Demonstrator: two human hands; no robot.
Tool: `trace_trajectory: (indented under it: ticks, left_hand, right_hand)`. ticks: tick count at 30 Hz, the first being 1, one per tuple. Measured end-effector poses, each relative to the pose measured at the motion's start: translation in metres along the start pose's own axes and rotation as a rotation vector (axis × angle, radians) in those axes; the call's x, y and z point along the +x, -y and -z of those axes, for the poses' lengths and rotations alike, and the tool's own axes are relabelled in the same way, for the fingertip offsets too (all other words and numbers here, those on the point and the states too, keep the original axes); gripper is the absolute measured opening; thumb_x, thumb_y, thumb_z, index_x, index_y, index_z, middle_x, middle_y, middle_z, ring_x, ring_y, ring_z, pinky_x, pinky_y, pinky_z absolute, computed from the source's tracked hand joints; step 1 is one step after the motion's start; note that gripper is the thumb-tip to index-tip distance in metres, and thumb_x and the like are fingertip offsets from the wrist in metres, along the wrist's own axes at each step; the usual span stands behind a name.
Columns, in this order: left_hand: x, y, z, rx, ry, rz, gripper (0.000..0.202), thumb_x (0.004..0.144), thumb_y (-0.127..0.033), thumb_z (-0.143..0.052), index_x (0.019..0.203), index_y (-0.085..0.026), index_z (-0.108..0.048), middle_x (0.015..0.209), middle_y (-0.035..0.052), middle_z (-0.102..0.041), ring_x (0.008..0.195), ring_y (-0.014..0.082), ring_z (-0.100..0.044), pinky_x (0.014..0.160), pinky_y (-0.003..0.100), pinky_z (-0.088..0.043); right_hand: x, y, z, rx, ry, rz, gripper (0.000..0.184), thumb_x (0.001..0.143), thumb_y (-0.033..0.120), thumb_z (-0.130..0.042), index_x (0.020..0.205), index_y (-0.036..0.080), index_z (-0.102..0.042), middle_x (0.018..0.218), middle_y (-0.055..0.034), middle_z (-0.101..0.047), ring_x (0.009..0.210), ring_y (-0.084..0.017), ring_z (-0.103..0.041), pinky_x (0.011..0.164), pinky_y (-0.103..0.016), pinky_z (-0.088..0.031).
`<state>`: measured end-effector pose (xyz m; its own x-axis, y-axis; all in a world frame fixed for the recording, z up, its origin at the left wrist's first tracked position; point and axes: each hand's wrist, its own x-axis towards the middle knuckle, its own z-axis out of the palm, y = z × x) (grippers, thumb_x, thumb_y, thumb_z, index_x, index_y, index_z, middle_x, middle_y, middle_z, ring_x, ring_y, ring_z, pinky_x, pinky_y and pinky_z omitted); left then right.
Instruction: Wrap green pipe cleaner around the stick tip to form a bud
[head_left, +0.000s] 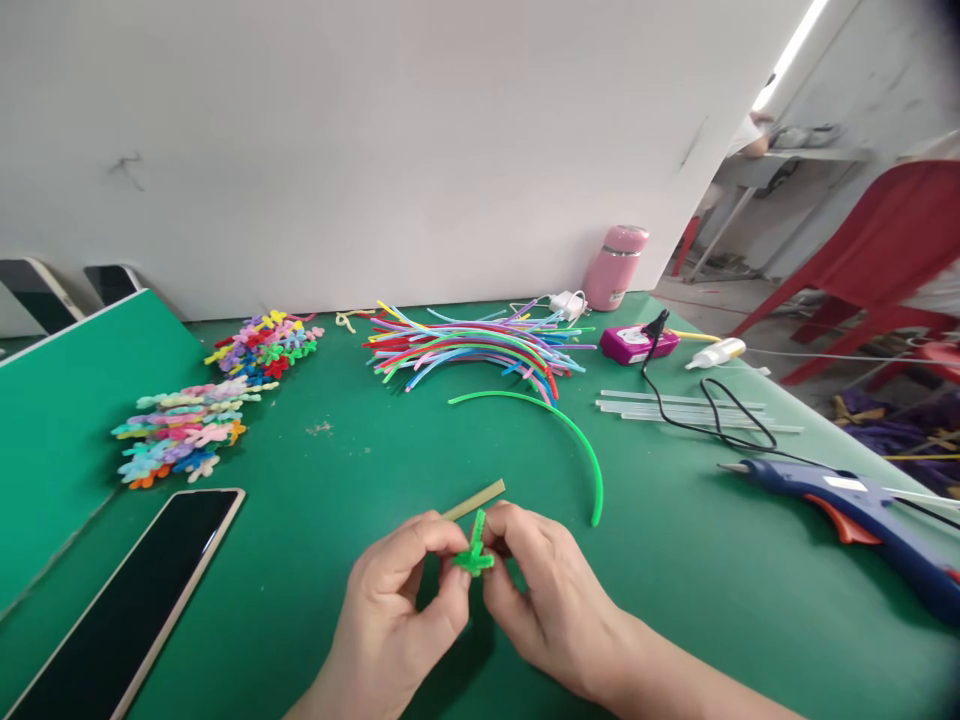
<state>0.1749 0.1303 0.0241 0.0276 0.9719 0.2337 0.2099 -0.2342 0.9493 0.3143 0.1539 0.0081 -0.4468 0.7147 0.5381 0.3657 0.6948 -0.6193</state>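
Note:
Between my two hands is a small green pipe-cleaner flower, with one short petal sticking up. My left hand pinches its left side between thumb and forefinger. On the other side, the fingers of my right hand close on its right edge. Just behind my fingertips, a flat tan strip lies on the table, its near end hidden by my left hand. A single green pipe cleaner curves across the table beyond my right hand.
A pile of coloured pipe cleaners lies at the back. Finished flowers sit at left, above a phone. Glue sticks, a blue glue gun, a purple power strip and a pink flask are at right.

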Motion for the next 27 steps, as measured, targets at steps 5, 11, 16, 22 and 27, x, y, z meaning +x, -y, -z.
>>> trace_trajectory:
  ticks: [5,11,16,22,27]
  left_hand:
    - [0.0003,-0.0008,0.001,0.016,0.003,-0.034,0.017,0.066,-0.005,-0.053,0.067,-0.022,-0.058,0.06,-0.0026,-0.053,0.054,0.0112,-0.049,0.051,0.02,-0.039]
    - [-0.0028,0.0018,0.0011,0.044,0.033,-0.037,0.018,0.065,-0.004,-0.051,0.066,-0.021,-0.055,0.06,-0.0021,-0.05,0.055,0.0124,-0.048,0.052,0.022,-0.039]
    - [-0.0053,0.0041,0.0008,0.059,0.055,-0.055,0.019,0.064,-0.003,-0.051,0.067,-0.022,-0.054,0.06,-0.0026,-0.049,0.055,0.0123,-0.047,0.054,0.022,-0.039]
    - [-0.0073,0.0059,0.0013,0.086,0.078,-0.043,0.018,0.065,-0.003,-0.05,0.067,-0.022,-0.052,0.061,-0.0023,-0.048,0.056,0.0124,-0.047,0.054,0.022,-0.038]
    - [-0.0054,0.0051,0.0006,0.124,0.084,-0.07,0.017,0.066,-0.005,-0.049,0.067,-0.022,-0.05,0.06,-0.0025,-0.048,0.056,0.0124,-0.047,0.053,0.022,-0.039]
  right_hand:
    - [-0.0007,0.0004,0.003,0.224,0.082,-0.082,0.012,0.079,0.01,-0.035,0.077,0.021,-0.037,0.06,0.0032,-0.047,0.05,-0.009,-0.041,0.046,-0.018,-0.036]
    - [-0.004,0.001,-0.0009,0.259,0.118,-0.119,0.01,0.08,0.012,-0.033,0.078,0.021,-0.037,0.063,0.002,-0.046,0.052,-0.01,-0.041,0.049,-0.02,-0.037]
    - [-0.0052,0.0012,-0.0034,0.203,0.113,-0.146,0.009,0.078,0.013,-0.032,0.076,0.021,-0.036,0.062,0.0011,-0.046,0.052,-0.012,-0.041,0.048,-0.021,-0.038]
    - [-0.0058,0.0028,-0.0045,0.218,0.133,-0.173,0.009,0.078,0.014,-0.031,0.077,0.021,-0.036,0.062,0.0003,-0.048,0.054,-0.013,-0.049,0.051,-0.023,-0.041]
    - [-0.0052,0.0028,-0.0052,0.207,0.121,-0.181,0.008,0.077,0.014,-0.032,0.075,0.021,-0.036,0.061,0.0,-0.05,0.054,-0.014,-0.051,0.05,-0.023,-0.043]
